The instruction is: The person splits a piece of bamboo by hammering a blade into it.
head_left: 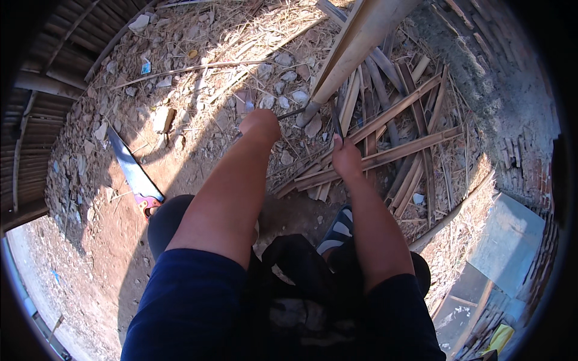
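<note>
A thick bamboo pole (355, 51), with a long split along its side, leans in from the upper right to the rubble-strewn ground ahead of me. My left hand (261, 124) is closed; a thin dark bar (292, 114) runs from it to the pole's lower end. What kind of tool the bar is, I cannot make out. Closer in and to the right, my right hand (347, 159) is wrapped round a dark, narrow, flat tool (336, 119), its upper end beside the pole's base. Its kind is unclear too.
Split bamboo strips (400, 150) lie in a crossed pile at the right, near a rough wall (500, 78). A handsaw (133, 171) rests on the dirt at the left. Stones (162, 119) and straw cover the ground. Grey sheets (506, 243) lie at the lower right.
</note>
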{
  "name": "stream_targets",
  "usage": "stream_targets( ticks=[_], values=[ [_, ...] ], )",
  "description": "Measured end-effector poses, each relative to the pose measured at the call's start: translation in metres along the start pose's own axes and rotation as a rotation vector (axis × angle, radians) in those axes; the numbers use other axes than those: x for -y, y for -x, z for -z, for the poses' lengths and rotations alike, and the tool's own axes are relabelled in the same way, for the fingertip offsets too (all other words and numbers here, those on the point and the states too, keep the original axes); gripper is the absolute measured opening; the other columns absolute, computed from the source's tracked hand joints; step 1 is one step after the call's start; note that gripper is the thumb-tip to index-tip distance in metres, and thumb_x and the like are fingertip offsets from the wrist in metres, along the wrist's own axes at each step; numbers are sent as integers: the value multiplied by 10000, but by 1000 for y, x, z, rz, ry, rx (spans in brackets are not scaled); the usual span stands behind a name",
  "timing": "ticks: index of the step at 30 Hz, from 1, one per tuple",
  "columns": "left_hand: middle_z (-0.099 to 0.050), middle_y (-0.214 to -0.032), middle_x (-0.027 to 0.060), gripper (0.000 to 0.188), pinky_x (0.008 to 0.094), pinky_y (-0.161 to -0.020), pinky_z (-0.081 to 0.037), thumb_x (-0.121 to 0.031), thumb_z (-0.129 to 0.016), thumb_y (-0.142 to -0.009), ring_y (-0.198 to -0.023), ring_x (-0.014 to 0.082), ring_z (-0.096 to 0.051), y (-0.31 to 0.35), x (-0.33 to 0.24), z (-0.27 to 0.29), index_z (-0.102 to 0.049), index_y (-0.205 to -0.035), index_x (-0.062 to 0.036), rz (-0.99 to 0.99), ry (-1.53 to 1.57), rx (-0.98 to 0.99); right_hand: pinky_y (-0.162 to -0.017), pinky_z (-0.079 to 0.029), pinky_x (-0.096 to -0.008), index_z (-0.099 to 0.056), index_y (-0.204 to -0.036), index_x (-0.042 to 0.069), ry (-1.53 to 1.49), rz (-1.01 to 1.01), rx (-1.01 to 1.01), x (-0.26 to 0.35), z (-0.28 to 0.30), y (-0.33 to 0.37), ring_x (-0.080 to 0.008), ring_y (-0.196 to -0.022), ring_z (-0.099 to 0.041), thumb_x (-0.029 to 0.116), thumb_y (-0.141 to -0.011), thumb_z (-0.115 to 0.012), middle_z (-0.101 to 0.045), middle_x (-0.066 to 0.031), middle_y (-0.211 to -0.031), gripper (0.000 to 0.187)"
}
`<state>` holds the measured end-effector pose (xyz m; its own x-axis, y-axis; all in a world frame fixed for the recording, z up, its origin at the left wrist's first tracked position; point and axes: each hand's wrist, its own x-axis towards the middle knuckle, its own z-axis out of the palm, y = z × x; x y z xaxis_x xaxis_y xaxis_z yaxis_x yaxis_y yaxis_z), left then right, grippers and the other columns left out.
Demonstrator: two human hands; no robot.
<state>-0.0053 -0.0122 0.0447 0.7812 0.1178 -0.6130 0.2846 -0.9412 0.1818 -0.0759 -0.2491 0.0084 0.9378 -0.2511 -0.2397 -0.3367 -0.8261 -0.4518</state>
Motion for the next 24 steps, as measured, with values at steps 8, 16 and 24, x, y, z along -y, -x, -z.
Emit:
stream_targets(
  ticks=[8, 16, 24],
  values=[
    [-706, -1232, 146, 334, 413, -933, -566, -224, -687, -877, -1144, 309, -687, 1, 1, 2, -730, -1174, -78, -28, -21, -13, -857, -472, -565, -650, -1038, -35, -327, 15, -209, 13, 25, -8, -518, -986, -620, 462, -1052, -419, -673, -314, -950, 548],
    [-707, -1229, 142, 326, 425, -934, -566, -207, -675, -882, -1154, 305, -682, -6, -4, -15, -730, -1181, -87, -31, -72, -12, -862, -470, -571, -654, -1088, -21, 58, -16, 66, -18, -17, -6, -512, -979, -634, 477, -1049, -418, -665, -335, -1022, 553],
    [-714, -1209, 126, 294, 411, -919, -572, -204, -673, -884, -1129, 291, -692, -1, -6, -12, -742, -1139, -74, -115, -4, 33, -578, -479, -419, -582, -986, 25, -560, -347, 209, -17, 13, -5, -299, -599, -577, 530, -1044, -449, -613, -120, -779, 525]
  ],
)
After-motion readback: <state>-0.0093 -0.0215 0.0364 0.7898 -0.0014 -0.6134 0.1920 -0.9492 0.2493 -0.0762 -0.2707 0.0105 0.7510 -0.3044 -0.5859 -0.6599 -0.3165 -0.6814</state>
